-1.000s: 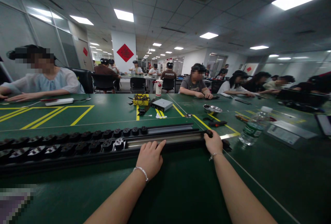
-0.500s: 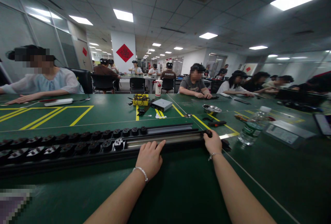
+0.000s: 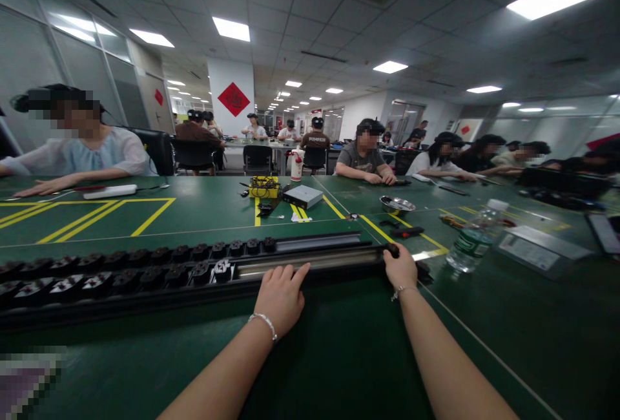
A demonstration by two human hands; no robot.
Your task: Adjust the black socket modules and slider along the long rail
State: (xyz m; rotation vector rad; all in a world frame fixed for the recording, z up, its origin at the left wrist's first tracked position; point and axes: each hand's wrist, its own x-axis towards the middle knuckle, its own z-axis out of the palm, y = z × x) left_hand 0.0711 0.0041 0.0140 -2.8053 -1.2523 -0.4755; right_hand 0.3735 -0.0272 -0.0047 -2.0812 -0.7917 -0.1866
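Note:
Two long black power tracks (image 3: 339, 266) lie side by side across the table. Black round plug-in sockets (image 3: 150, 276) fill their left portions, several with shiny tops; the right part of the nearer track shows a bare metallic channel. My left hand (image 3: 281, 294) is bent over the near edge of that track, just right of the last socket, thumb stretched along it. At the track's right end, my right hand (image 3: 401, 268) has its fingers closed around a dark end piece (image 3: 393, 250), mostly hidden by the fingers.
On the green table (image 3: 349, 355) stand a water bottle (image 3: 472, 239), a grey box (image 3: 542, 252), a metal bowl (image 3: 397, 203) and a silver box (image 3: 303, 196) beside a yellow box (image 3: 264, 186) with cables. A black-and-orange tool (image 3: 405, 232) lies beyond my right hand. Co-workers sit around.
My right hand has shifted very slightly to the right at the track's end. My left hand and the tracks look the same.

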